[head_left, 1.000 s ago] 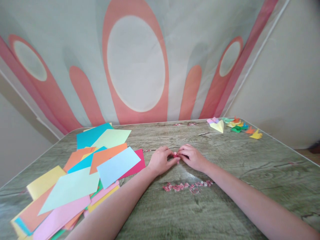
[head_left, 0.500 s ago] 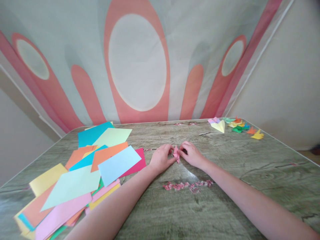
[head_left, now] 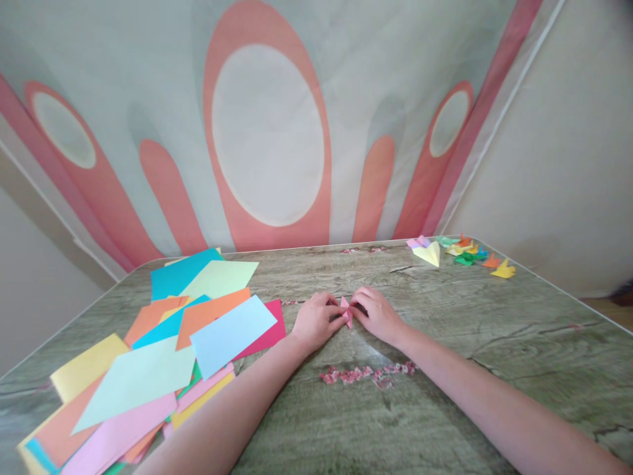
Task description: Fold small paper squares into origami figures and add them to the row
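Observation:
A small pink folded paper piece (head_left: 347,314) stands between my hands at the middle of the table. My left hand (head_left: 318,320) pinches its left side with thumb and fingers. From the right, my right hand (head_left: 374,313) grips the opposite side between thumb and fingertips. The paper is pointed at top and bottom, and its inner folds are partly covered by my fingers. Both forearms rest low over the wood-patterned table (head_left: 306,422).
Loose coloured paper sheets (head_left: 133,379) are heaped on the left, reaching under my left forearm. At the back right lie several small folded paper figures (head_left: 469,257) and a pale yellow folded paper (head_left: 428,253). A patterned cloth backdrop (head_left: 171,72) rises behind the table.
My fingers have shifted on the pink paper; the right fingers have closed in on its side, and the left fingers now lie straighter against it. The whole view has tilted slightly.

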The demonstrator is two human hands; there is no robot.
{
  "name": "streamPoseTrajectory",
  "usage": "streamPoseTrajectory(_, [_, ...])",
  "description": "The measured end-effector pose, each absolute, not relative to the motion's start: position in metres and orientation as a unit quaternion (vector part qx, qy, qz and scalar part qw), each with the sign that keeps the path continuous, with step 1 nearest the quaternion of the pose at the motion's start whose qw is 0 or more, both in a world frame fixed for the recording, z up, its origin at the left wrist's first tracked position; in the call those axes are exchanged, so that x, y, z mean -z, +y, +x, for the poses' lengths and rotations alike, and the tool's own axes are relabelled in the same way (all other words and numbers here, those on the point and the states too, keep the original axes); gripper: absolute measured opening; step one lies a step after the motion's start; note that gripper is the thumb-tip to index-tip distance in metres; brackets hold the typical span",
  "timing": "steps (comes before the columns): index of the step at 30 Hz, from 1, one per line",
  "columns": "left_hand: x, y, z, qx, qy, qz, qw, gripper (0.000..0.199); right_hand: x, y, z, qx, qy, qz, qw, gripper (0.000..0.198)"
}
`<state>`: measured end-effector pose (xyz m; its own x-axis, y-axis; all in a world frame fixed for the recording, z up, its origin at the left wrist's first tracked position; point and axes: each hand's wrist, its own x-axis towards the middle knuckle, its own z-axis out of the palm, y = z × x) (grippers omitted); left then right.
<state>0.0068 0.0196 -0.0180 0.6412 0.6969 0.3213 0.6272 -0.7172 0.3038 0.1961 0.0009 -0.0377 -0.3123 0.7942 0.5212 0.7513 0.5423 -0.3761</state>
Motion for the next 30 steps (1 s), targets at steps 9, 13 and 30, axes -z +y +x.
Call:
streamPoseTrajectory(9, [0.0144,0.0118,0.0060,-0.199,0.372,0.906,0.034,0.025,0.0317,-0.0095,0.1940,-0.007,-0.835,-0.465,0.295,0.013])
streamPoseTrajectory(13, [0.0122,0.0102,0.0057,-0.200,0.377,0.903,0.038,0.025,0.0328,-0.0079,0.1937,-0.006,-0.834,-0.461,0.302,0.013])
streamPoseTrajectory(30, [0.0159,0.0160,0.0036,-0.208,0.368,0.905,0.053,0.029,0.0334,-0.0070,0.1951,0.003,-0.842,-0.458,0.284,0.012])
